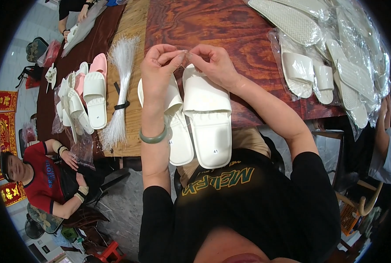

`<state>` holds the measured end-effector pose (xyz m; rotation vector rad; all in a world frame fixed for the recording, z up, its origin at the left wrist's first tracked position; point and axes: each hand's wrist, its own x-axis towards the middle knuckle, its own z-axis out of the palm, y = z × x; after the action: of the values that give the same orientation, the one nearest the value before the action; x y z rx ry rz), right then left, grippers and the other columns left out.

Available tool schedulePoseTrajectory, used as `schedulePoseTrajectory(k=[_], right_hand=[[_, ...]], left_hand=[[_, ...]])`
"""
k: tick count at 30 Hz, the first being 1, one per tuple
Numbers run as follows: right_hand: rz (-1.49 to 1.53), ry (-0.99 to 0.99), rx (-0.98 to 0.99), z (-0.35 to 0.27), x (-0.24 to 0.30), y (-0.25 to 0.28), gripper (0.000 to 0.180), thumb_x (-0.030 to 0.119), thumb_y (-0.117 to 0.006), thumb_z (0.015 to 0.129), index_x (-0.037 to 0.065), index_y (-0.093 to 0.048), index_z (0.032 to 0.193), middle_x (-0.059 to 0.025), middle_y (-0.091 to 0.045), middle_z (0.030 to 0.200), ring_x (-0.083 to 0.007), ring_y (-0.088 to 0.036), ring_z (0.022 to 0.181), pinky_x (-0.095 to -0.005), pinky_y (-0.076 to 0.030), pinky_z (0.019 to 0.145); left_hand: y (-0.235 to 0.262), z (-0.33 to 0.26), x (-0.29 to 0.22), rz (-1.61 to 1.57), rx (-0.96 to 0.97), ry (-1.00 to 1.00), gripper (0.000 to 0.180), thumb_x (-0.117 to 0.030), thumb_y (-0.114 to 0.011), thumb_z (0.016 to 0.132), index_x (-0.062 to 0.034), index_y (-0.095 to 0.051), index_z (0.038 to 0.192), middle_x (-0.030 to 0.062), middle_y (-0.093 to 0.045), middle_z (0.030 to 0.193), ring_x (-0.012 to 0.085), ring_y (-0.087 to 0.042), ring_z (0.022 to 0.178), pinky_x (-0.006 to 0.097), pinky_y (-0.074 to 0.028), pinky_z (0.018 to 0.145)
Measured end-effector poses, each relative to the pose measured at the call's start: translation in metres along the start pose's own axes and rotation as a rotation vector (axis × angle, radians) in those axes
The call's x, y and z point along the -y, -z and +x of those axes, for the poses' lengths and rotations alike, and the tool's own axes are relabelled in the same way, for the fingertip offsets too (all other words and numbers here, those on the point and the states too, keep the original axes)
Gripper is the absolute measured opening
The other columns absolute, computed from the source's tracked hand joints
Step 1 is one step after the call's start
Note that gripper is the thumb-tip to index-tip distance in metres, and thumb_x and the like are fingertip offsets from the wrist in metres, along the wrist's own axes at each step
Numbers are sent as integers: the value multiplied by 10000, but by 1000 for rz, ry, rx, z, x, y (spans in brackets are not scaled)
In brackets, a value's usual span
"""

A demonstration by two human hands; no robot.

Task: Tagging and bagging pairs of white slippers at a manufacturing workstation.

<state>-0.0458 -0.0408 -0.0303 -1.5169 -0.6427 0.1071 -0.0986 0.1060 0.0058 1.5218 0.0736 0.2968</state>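
Observation:
A pair of white slippers stands before me, toes pointing away: the right slipper shows fully, while my left arm partly covers the left slipper. Just beyond their toes my left hand and my right hand meet, thumbs and forefingers pinched. Between the fingertips a thin pale strand faintly shows; its ends are too fine to follow. Both wrists hover above the slippers. Left of them lies a bundle of thin white strands, bound with a black tie.
White and pink slippers lie at the left on a brown cloth. Bagged white slippers pile up at the far right of the wooden table. A person sits at the left; another person's hands work at the far left.

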Motion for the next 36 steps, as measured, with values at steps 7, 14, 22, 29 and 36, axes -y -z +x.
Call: schedulePoseTrajectory(k=[7,14,22,29,36], right_hand=[[10,-37,-6,0,0,0,229,218,-600,861,-4,-645,829,-37,-637,664,-65,-554,591,-232,-442,531],[3,-30,-7,1,-1,0,225,221,-606,857,3,-651,825,-42,-632,650,-65,-545,573,-234,-434,518],[16,-66,37,0,3,1,165,155,-564,896,10,-618,838,34,-541,656,-24,-471,599,-183,-374,529],[16,-72,32,-1,0,1,217,209,-588,863,1,-648,847,-42,-644,688,-79,-578,613,-233,-456,555],[-30,-63,32,0,1,2,213,205,-588,865,1,-648,850,-40,-642,683,-80,-580,613,-230,-456,557]], left_hand=[[-4,-2,5,100,-78,-123,145,13,-653,800,17,-559,910,87,-668,837,92,-617,762,190,-484,659],[-7,-4,5,113,-69,-141,131,26,-636,805,22,-570,918,90,-667,841,89,-614,751,195,-489,652],[-2,-2,7,182,-30,-135,194,26,-623,811,42,-592,1003,102,-674,884,111,-631,777,214,-509,696],[-1,-5,6,200,-22,-110,190,27,-624,811,41,-635,1000,100,-671,893,128,-639,799,225,-516,726],[-1,-2,9,195,-34,-132,196,32,-639,799,43,-637,995,102,-669,901,137,-642,804,229,-522,729]])
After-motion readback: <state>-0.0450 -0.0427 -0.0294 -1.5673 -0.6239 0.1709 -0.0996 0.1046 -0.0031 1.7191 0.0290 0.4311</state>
